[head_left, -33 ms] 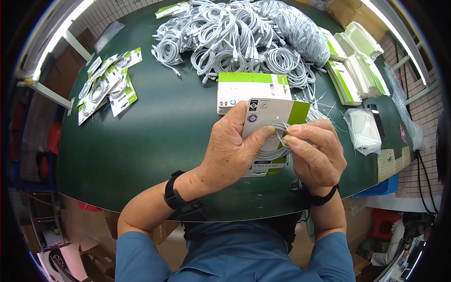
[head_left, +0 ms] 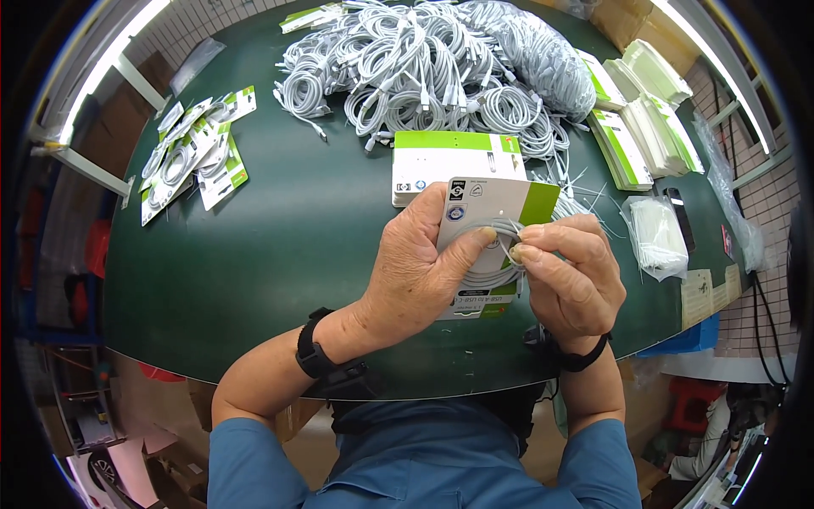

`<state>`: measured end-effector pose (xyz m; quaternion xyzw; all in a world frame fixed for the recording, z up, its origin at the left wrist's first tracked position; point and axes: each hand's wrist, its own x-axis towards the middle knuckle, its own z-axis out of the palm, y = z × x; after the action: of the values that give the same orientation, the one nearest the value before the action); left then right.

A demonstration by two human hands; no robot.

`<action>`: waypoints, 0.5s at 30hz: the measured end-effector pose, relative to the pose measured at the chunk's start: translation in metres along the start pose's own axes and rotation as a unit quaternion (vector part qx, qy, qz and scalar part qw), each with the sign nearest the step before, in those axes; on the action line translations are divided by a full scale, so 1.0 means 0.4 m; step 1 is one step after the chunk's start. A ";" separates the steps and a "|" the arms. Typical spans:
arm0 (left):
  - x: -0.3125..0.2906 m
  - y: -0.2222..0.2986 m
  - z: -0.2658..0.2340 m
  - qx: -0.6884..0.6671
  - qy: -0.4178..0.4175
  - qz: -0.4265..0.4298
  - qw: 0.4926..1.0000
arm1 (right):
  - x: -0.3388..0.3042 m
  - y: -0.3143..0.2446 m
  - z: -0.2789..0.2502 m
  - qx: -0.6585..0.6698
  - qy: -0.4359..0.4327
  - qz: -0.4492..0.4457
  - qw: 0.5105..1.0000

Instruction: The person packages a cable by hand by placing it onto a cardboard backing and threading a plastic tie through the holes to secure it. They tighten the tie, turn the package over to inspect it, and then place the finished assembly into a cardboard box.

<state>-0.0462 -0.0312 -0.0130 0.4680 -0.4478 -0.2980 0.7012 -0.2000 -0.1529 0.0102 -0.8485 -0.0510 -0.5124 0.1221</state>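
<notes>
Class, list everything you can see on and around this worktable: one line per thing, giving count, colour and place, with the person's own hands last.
Table: one, dark green, centre.
Loose cables: large pile, white, far side.
Card stack: one, white and green, beyond the hands.
Packed cards: several, white and green, far left.
Flat card stacks: several, white and green, far right.
Clear bag: one, white contents, right.
Held card: one, white and green, with coiled white cable.
Left hand: holds card, black wristband.
Right hand: pinches the cable.
</notes>
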 end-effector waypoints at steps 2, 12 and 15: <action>0.001 0.003 0.002 -0.009 0.004 -0.003 1.000 | 0.003 -0.002 0.005 0.014 0.014 0.017 1.000; 0.001 -0.001 0.002 -0.014 0.001 -0.001 1.000 | -0.001 0.012 0.004 0.020 0.013 0.035 0.999; 0.000 0.000 0.001 -0.019 0.002 -0.004 1.000 | -0.002 0.013 0.006 0.019 0.012 0.034 0.999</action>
<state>-0.0467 -0.0314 -0.0129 0.4573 -0.4389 -0.3080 0.7095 -0.1972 -0.1573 0.0077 -0.8413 -0.0308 -0.5167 0.1559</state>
